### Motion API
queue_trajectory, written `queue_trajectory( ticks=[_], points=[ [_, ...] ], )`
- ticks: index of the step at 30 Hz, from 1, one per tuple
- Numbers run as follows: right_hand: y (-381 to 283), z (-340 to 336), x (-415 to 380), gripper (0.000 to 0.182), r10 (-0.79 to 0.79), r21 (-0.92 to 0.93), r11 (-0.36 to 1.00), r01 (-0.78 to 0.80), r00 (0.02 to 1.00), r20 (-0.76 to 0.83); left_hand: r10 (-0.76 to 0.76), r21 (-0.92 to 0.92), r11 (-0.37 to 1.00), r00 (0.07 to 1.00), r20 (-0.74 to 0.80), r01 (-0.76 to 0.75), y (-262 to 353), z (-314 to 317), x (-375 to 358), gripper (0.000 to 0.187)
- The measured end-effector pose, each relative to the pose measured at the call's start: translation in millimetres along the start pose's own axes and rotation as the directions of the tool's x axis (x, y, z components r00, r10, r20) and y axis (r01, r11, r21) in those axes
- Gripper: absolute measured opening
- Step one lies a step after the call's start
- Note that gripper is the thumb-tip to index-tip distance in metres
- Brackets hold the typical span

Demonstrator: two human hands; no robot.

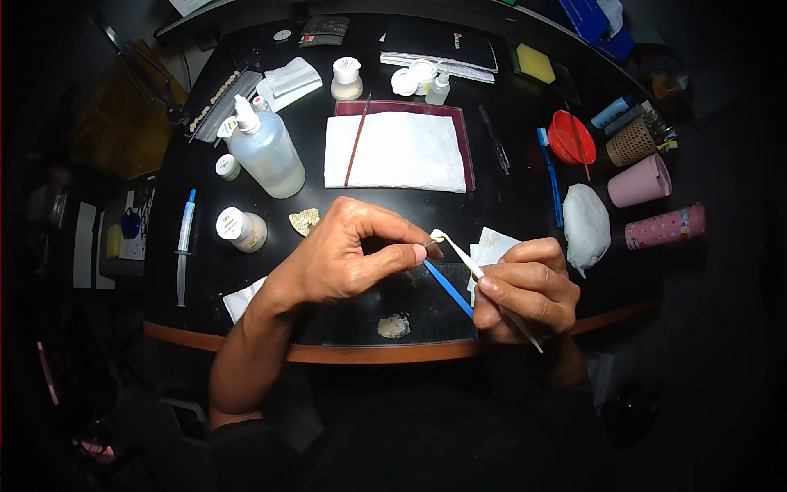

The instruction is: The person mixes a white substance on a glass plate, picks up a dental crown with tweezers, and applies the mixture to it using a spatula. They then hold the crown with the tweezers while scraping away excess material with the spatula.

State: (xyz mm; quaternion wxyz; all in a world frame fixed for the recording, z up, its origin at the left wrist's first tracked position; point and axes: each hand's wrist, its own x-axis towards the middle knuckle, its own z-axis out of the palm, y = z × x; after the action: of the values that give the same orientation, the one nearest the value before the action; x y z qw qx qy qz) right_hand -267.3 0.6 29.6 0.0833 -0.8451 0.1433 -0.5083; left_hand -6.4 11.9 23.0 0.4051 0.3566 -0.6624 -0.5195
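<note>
My left hand [352, 254] is closed, thumb and index finger pinching a thin metal holder [429, 243]. A small whitish tooth-shaped crown [438, 235] sits at the holder's end. In its closed fingers my right hand [531, 291] grips a slender white brush [469, 264], its tip right at the crown. A blue stick [448, 288] slants below, from near my left thumb toward my right fingers. Beneath the hands, a dark glass slab [352, 316] bears a patch of beige paste [393, 326]. Folded white tissue [494, 243] lies behind my right hand.
Behind the hands lies a white pad [402, 152] with a brown brush [358, 139] across it. A squeeze bottle [269, 156], jar [242, 230] and syringe [185, 250] occupy the left. A red bowl [566, 135], blue toothbrush [551, 180] and pink cup [639, 182] stand right.
</note>
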Motion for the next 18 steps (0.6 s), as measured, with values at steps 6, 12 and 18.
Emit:
queue_trajectory(
  ticks=[6,12,18],
  points=[
    [-0.5,-0.8,0.8,0.029,0.003,-0.004,1.0,-0.003,1.0,0.013,0.003,-0.005,1.0,1.0,-0.001,-0.003,-0.3,0.5,0.2,0.022],
    [-0.9,-0.8,0.4,0.029,0.004,-0.007,1.0,-0.004,1.0,0.01,0.022,-0.004,1.0,1.0,0.001,-0.022,-0.3,0.4,0.0,0.021],
    [-0.4,-0.1,0.5,0.03,-0.002,-0.006,1.0,0.002,1.0,0.004,0.009,0.0,1.0,1.0,0.009,-0.009,-0.2,-0.5,-0.2,0.021]
  ],
)
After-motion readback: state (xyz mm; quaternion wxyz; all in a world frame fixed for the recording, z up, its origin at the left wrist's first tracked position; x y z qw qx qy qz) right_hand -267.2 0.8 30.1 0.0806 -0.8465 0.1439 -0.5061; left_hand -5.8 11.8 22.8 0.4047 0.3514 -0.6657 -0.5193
